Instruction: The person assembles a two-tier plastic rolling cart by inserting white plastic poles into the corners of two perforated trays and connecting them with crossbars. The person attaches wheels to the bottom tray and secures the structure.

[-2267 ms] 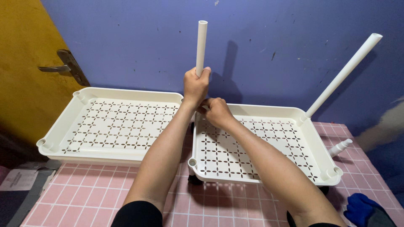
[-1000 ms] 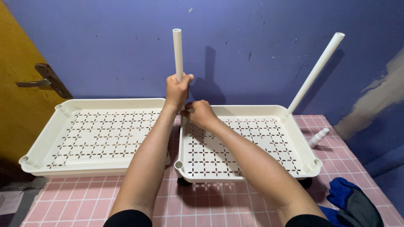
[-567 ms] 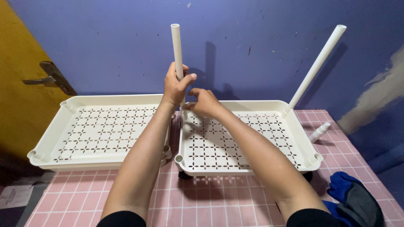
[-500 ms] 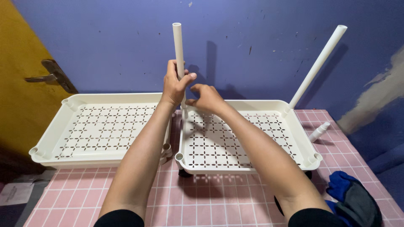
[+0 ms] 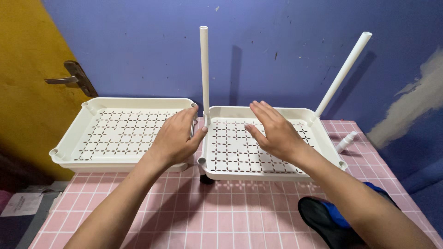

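Two white trays with cut-out bottoms lie side by side on a pink tiled floor [image 5: 221,221], against a blue wall [image 5: 277,55]. The right tray [image 5: 318,133] has a white pole [image 5: 204,69] standing upright in its near-left back corner, and a second pole [image 5: 344,71] leaning outward from its back right corner. The left tray [image 5: 69,138] sits just beside it, its right edge partly hidden by the person's left hand.

The left hand [image 5: 175,138] hovers over the gap between the two trays, its grip open, fingers together and stretched toward the base of the upright pole, the fingertips very near it but (as far as can be seen) not clasping it. The right hand [image 5: 274,131] is held flat above the right tray, its grip also open, fingers spread a little, palm down, holding nothing. The upright pole stands on its own between the two hands.

A short white peg [image 5: 346,141] lies on the floor just right of the right tray. A dark shoe with a blue strip [image 5: 323,219] shows under the right forearm. A yellow door [image 5: 27,69] with a metal handle [image 5: 69,79] stands at the left.
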